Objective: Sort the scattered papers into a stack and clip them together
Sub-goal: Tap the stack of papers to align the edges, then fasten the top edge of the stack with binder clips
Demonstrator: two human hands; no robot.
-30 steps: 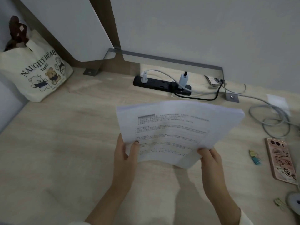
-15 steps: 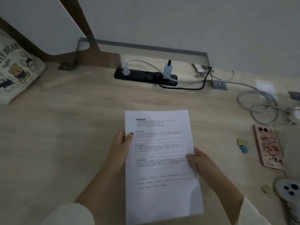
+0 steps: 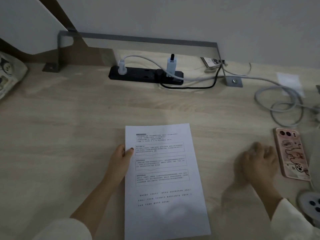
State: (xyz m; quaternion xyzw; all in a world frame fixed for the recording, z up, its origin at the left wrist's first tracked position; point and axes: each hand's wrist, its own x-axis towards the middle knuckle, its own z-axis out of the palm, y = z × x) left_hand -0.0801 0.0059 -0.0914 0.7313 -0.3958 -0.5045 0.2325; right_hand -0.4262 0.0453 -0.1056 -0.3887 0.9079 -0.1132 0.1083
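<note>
A squared stack of printed white papers (image 3: 164, 179) lies upright in front of me on the light wooden table (image 3: 69, 135). My left hand (image 3: 119, 160) grips the stack's left edge, with the thumb on the top sheet. My right hand (image 3: 258, 161) is off the papers, down on the table just left of a pink phone (image 3: 292, 153). It is motion-blurred and its fingers point down at the table. The small coloured clips that lay there are hidden under it.
A black power strip (image 3: 145, 75) with plugs and cables sits at the back under a grey metal bracket. A coiled grey cable (image 3: 284, 108) lies far right. A printed tote bag (image 3: 8, 75) is at the left edge, and a white round device (image 3: 310, 203) at the bottom right.
The fanned papers were squared into one stack and lowered to the table. My right hand let go of the stack and moved right to the spot beside the pink phone.
</note>
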